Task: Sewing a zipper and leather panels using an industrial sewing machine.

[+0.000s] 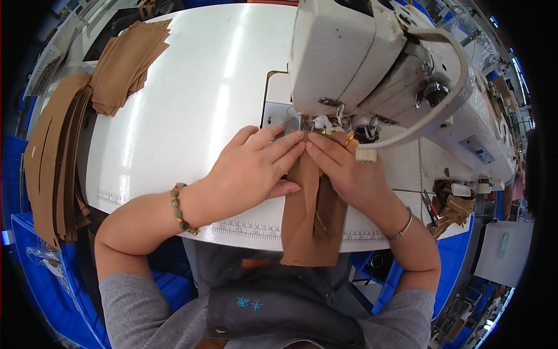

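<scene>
My left hand point(247, 163) is lying with its grip open, fingers nearly straight on the brown cloth point(301, 215), thumb spreading apart near its left edge. My right hand point(351, 174) is resting fingers on the cloth's right side; its thumb is hiding, so I cannot tell if that grip is pinching. Cloth is running from under the machine point(349, 58) toward me, hanging over the tabletop's point(174, 128) near edge. Brown pieces point(52, 157) are lying stacked at left.
</scene>
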Demonstrator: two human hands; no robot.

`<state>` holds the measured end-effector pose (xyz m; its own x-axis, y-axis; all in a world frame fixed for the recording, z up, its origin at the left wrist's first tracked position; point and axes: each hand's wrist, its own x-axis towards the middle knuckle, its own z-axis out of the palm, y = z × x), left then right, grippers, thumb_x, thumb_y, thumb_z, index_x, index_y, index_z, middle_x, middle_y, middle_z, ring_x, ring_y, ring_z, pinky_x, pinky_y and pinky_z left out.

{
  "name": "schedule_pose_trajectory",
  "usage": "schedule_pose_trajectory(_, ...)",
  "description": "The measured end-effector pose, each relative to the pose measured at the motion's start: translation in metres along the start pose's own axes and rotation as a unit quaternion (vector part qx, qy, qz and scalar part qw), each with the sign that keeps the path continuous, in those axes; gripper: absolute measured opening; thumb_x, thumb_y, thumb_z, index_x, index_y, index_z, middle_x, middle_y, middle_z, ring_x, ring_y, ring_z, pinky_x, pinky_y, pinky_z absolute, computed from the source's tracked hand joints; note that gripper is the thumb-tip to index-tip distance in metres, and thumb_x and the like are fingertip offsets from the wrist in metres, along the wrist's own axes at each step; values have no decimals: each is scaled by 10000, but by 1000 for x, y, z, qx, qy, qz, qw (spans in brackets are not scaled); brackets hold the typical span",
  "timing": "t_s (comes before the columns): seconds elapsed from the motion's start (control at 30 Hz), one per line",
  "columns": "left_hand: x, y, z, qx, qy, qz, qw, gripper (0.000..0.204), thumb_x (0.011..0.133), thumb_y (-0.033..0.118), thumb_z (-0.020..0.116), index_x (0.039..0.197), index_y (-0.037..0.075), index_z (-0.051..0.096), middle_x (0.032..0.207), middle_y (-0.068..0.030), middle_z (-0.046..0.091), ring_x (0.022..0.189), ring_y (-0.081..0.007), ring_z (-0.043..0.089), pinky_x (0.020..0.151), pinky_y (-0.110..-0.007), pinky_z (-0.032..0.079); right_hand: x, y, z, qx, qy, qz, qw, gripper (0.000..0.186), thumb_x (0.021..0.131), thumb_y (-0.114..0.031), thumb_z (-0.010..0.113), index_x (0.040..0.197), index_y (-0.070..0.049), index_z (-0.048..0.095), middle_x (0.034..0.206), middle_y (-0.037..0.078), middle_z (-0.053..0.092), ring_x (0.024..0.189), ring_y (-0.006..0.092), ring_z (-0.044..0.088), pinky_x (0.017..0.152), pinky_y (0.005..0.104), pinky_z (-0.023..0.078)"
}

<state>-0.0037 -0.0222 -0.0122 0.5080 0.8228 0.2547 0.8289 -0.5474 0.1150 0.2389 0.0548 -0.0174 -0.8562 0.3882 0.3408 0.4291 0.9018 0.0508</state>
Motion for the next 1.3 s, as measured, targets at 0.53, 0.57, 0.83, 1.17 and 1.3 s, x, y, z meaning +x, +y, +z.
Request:
schedule_pose_trajectory(0.53,-2,1,0,9,56,-1,998,567,872,387,754,1339,75,675,1393,-68,642,1322,-320,548,1083,-448,454,6,12,12,41,59,-27,997,410,839,-117,670,1245,-137,716,1217,60,717,1034,259,701,837,396,527)
schedule_pose_trajectory(0.57,-11,12,-4,28,48,33,998,534,847,340,760,1298,61,696,1359,-76,666,1286,-302,577,1053,-432,481,5,10,8,44,40,-18,998,410,839,-117,670,1245,-137,716,1217,60,717,1034,259,701,837,396,527)
schedule_pose_trajectory(0.83,-86,95,-20,-41,47,98,993,350,814,156,665,1099,-23,761,1212,-166,733,1172,-267,622,951,-392,548,-39,-45,-36,162,-64,-150,973,370,897,-191,634,1258,-130,692,1388,100,638,1274,277,621,1144,500,430)
schedule_pose_trajectory(1.17,-71,78,-29,-114,48,18,992,424,753,112,785,1173,55,757,1200,-69,748,1008,-238,673,817,-354,588,-74,-85,-44,121,-47,-104,986,384,929,-216,597,1255,-35,689,1399,147,647,1255,301,636,1107,501,477)
schedule_pose_trajectory(1.3,-29,43,-23,-48,36,-27,998,483,836,222,814,1263,34,692,1262,-82,711,1086,-280,652,893,-388,563,-73,-84,-44,110,-56,-129,984,368,924,-217,585,1222,-32,695,1376,182,657,1231,307,649,1104,495,483)
